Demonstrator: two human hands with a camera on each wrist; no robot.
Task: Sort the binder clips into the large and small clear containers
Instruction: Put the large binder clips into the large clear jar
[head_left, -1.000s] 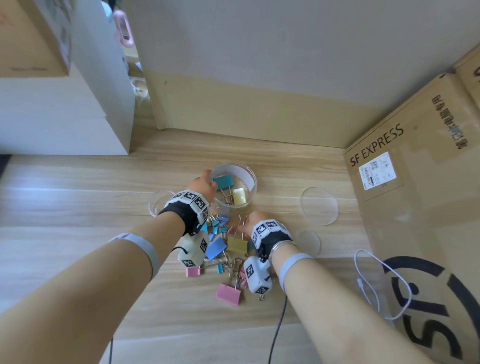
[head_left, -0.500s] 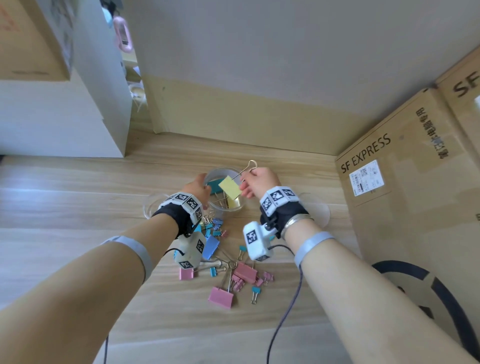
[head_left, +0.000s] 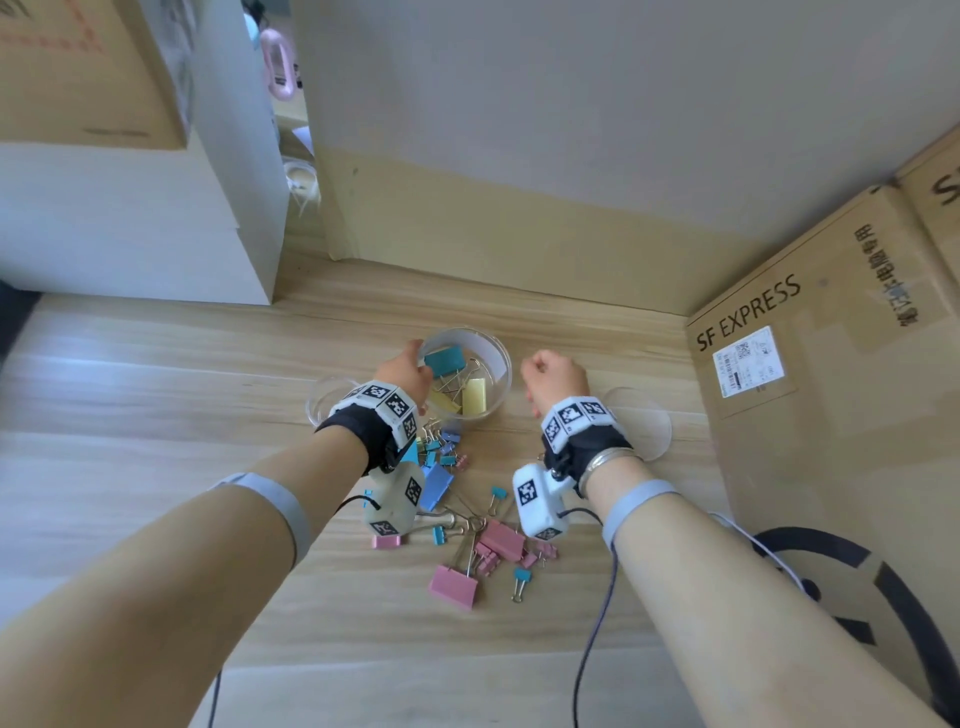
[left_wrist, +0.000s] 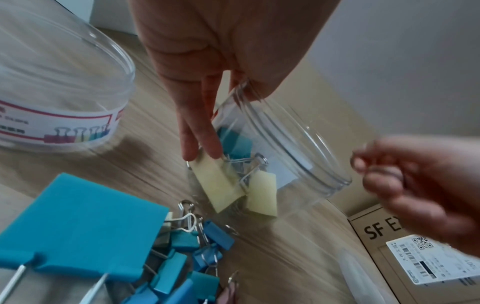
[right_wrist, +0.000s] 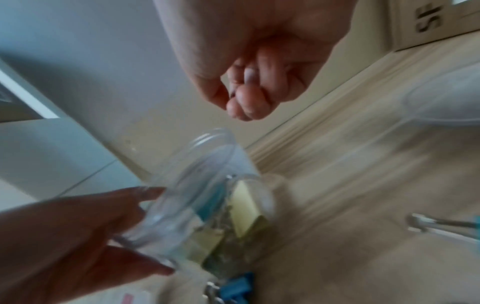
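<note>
The large clear container (head_left: 470, 347) stands on the wood floor (head_left: 156, 415) w/ one teal clip (head_left: 444, 358) and two yellow clips (head_left: 474, 396) inside. Your left hand (head_left: 402, 373) has it by the near-left rim: thumb on one side of the wall, fingers (left_wrist: 200, 142) straight down the other, per the left wrist view. Your right hand (head_left: 553, 375) hovers just right of the container, apart from it, fingers curled into a loose fist; the right wrist view is blurred, so can't tell whether anything's in it. Just left of the container, partly behind your left wrist, is the small clear container (head_left: 324, 400). Near side of the large container, btwn your forearms, lies the unsorted pile (head_left: 467, 519): small blue and teal clips closest to the container, a big blue clip (head_left: 435, 486) under your left wrist, then pink ones, incl. a big pink clip (head_left: 453, 586) farthest from it. Right of the container, past your right hand, a clear lid (head_left: 641, 423) lies flat on the floor. Beyond that stands an SF EXPRESS carton (head_left: 831, 389).
</note>
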